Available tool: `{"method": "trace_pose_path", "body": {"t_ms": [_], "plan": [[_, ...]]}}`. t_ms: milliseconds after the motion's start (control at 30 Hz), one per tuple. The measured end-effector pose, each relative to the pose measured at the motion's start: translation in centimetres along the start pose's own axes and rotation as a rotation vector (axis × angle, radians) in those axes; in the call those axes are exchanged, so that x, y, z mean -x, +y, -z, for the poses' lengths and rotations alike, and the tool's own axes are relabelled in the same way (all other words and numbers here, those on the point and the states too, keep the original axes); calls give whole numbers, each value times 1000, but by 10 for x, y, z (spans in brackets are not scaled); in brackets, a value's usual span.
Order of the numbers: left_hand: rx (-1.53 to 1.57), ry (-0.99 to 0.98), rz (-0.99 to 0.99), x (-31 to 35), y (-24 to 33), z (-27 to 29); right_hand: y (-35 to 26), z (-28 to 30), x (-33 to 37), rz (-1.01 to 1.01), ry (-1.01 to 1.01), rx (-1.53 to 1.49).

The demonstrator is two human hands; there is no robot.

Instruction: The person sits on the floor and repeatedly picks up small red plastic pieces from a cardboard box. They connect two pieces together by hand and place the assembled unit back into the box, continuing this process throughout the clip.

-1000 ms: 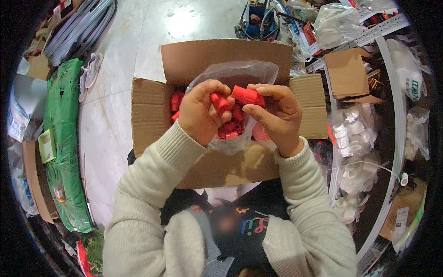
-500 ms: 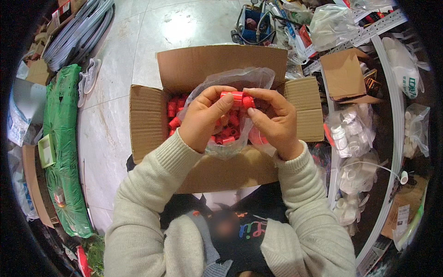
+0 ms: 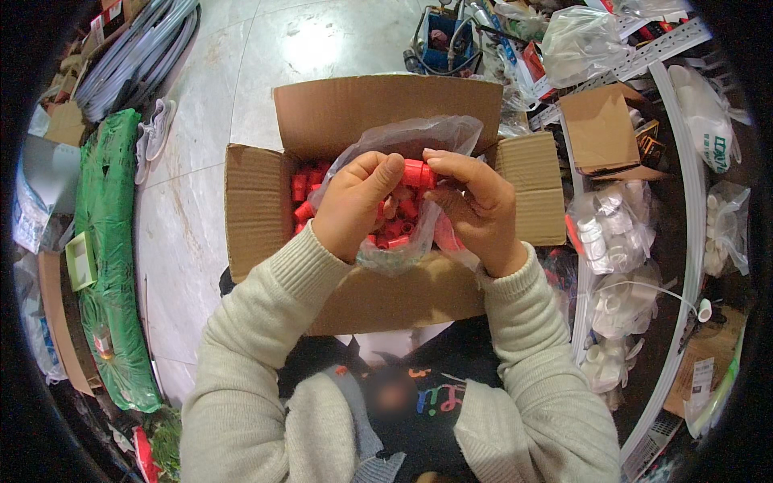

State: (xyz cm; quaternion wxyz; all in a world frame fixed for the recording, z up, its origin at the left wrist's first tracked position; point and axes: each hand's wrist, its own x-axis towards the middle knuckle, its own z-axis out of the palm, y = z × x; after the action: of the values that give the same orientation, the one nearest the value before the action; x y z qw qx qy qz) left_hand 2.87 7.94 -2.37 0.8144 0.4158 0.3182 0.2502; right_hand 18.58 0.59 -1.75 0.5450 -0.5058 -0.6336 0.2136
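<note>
A short red plastic pipe fitting (image 3: 413,173) is held up over the box between my two hands. My left hand (image 3: 354,201) is closed on its left end, thumb uppermost. The fingers of my right hand (image 3: 485,205) curl about the right end, index finger above and thumb below. Beneath them, an opened cardboard box (image 3: 386,113) holds a clear plastic bag (image 3: 435,134). Several more red fittings (image 3: 394,233) lie in and beside the bag, partly covered by my hands.
At the left lie a long green wrapped bundle (image 3: 113,241), white shoes (image 3: 155,137) and a grey hose coil (image 3: 141,56). Shelving on the right carries bags of white fittings (image 3: 608,225) and a smaller cardboard box (image 3: 597,129). A blue tool (image 3: 447,48) stands ahead on the tiled floor.
The fitting's ridged right end now sits closer against its body, and my right fingers have shifted slightly left and curled more. My left hand has barely moved.
</note>
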Motion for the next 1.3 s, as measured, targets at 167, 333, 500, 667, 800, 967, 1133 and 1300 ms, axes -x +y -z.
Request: {"method": "trace_pose_path", "body": {"t_ms": [167,333,500,667,800,967,1133,1300], "plan": [[-79,16,-20,-2,-3,1,5,0,-1,75,21,55],[-23,-31,-61,-4,-2,2,3,-3,0,22,40,30],[-67,-72,-197,-2,-3,1,-5,0,1,-183,52,16],[-76,-129,-205,-1,-4,1,4,13,4,-219,-52,80],[-137,-83,-210,3,1,1,-4,14,3,-52,6,161],[29,-100,-121,-1,1,-2,-29,14,-2,-84,119,59],[53,-136,-72,9,6,0,-15,11,-4,41,8,180],[138,-179,-78,10,4,-1,-24,19,5,-54,17,120]]}}
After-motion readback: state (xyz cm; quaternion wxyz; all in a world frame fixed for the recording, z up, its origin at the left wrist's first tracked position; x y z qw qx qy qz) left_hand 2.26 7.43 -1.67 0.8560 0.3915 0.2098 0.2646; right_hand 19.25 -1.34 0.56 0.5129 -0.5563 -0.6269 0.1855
